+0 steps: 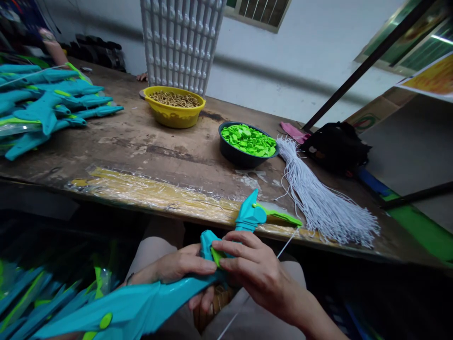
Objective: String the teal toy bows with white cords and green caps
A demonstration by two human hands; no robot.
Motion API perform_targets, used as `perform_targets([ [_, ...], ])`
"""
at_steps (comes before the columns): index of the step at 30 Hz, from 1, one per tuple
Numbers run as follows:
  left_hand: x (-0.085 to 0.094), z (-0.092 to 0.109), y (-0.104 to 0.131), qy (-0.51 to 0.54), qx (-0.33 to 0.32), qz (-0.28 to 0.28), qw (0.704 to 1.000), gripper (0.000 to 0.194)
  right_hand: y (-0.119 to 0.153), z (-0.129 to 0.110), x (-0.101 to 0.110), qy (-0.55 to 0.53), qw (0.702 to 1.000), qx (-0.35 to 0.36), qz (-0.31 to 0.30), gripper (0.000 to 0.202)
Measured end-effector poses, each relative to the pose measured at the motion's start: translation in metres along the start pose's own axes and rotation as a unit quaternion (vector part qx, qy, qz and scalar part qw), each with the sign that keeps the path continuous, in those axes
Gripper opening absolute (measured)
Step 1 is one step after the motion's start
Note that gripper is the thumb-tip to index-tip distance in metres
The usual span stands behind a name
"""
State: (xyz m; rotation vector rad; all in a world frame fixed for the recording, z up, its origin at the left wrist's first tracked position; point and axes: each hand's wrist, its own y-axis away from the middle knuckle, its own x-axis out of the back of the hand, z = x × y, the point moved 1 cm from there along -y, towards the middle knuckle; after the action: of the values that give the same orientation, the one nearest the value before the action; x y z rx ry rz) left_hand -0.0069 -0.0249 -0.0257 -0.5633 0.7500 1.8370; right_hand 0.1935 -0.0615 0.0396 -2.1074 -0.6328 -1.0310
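A large turquoise plastic piece (148, 307) with green parts lies across my lap, its upper tip over the table edge. My left hand (180, 264) is wrapped round its middle, thumb on top and fingertips showing below. My right hand (251, 264) is closed on the same piece, its fingers at a small green part (216, 256) near the left thumb. A green strip (283, 216) at the upper end has a white string (289, 244) running down from it behind my right hand.
On the wooden table (120, 146) stand a yellow bowl of brass-coloured rings (173, 117) and a dark bowl of green pieces (240, 156). White strings (318, 203) lie at right. Turquoise pieces are piled on the table (53, 104) and at lower left (38, 297). Another person's arm (54, 47) shows upper left.
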Motion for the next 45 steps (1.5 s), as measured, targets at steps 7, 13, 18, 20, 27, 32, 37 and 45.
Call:
perform_targets([
  [7,-0.015,0.017,0.008,-0.085,-0.005,0.013,0.996,0.047,0.002,-0.001,0.000,0.030,0.999,0.038,-0.008,0.020],
  [13,-0.017,0.007,0.011,-0.094,-0.012,0.047,0.994,0.048,0.008,-0.007,-0.015,-0.012,0.995,0.030,0.092,0.016],
  [18,-0.020,0.005,0.016,-0.112,-0.002,0.074,0.991,0.047,0.006,-0.015,-0.009,-0.009,0.997,0.030,0.065,0.019],
  [20,-0.021,0.007,0.019,-0.112,0.016,0.095,0.989,0.051,0.007,-0.022,-0.004,-0.015,0.997,0.006,0.070,0.015],
  [27,-0.030,0.022,0.039,-0.166,0.069,0.149,0.972,0.054,0.019,-0.054,-0.020,-0.140,0.919,-0.252,0.269,0.020],
  [32,-0.035,0.028,0.053,-0.222,0.058,0.209,0.951,0.061,0.019,-0.059,-0.048,-0.327,0.786,-0.386,0.355,0.053],
  [37,-0.044,0.035,0.062,-0.310,0.065,0.196,0.928,0.065,0.006,-0.062,-0.055,-0.495,0.669,-0.393,0.391,0.065],
  [45,-0.062,0.043,0.062,-0.387,0.009,0.191,0.902,0.061,-0.010,-0.073,-0.056,-0.645,0.616,-0.321,0.319,0.044],
])
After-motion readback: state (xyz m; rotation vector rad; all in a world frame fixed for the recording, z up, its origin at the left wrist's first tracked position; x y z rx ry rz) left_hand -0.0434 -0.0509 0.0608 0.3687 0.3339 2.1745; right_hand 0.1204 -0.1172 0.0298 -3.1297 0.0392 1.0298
